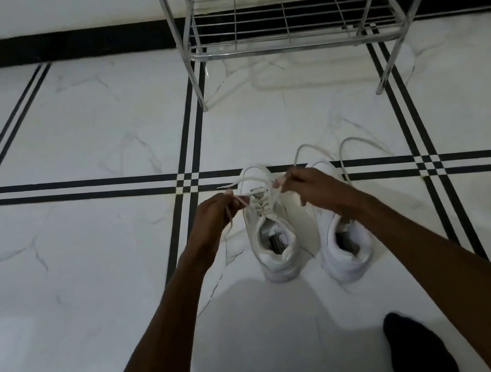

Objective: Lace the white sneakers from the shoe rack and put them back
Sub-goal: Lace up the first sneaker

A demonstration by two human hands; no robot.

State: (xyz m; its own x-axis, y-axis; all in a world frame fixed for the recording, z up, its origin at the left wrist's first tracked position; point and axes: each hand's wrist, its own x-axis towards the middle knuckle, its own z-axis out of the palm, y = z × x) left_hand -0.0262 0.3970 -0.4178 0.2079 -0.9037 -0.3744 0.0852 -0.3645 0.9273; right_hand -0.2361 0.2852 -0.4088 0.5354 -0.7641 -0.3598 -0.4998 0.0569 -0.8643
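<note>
- The left hand (216,211) pinches one end of the lace (258,180) of the left sneaker (274,245).
- The right hand (311,185) pinches the other end.
- The right sneaker (343,244) stands just beside, on the floor (88,259).
- The shoe rack (288,40) stands behind.

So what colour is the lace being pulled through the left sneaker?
White, matching the left sneaker; the lace shows best in the head view.

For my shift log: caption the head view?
Both hands pull lace ends on the left sneaker; shoe rack beyond.
</note>
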